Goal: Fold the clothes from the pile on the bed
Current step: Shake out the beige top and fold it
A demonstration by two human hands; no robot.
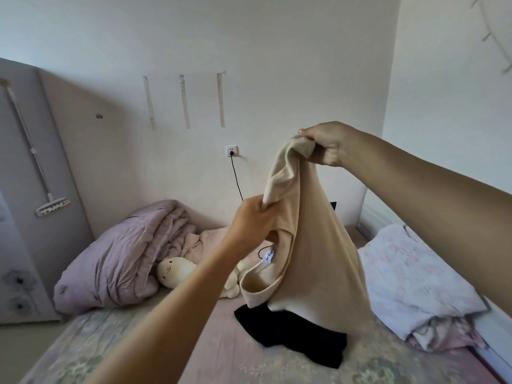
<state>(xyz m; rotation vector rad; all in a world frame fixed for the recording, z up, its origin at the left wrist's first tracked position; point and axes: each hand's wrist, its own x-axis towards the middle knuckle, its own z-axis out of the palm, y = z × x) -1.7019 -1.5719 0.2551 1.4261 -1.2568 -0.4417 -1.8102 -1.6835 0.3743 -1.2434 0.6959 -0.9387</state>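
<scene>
Hanging in the air over the bed [83, 345], the beige top [313, 261] fell in a long soft drape, its lower edge touching a black garment [293, 339] that lay flat on the sheet. A ribbed neckline with a small white label [269, 256] sagged open on the near left side of the cloth. The fabric looked plain, thin and lightly creased, bunched into folds near its upper end.

The right hand [327, 145] held the topmost part, fingers curled tight around a wad of cloth, which stuck out to the left of the knuckles. The left hand [255, 220] was lower and to the left, fingers closed on a fold of the same edge, so the cloth ran slack between the two fists and the rest hung below them.

Farther left sat a rumpled lilac duvet [116, 256] with a cream plush toy [177, 273] just beside it. At the right lay a pale folded blanket [415, 281]. On the far wall a socket [231, 151] held a black cable [237, 181].
</scene>
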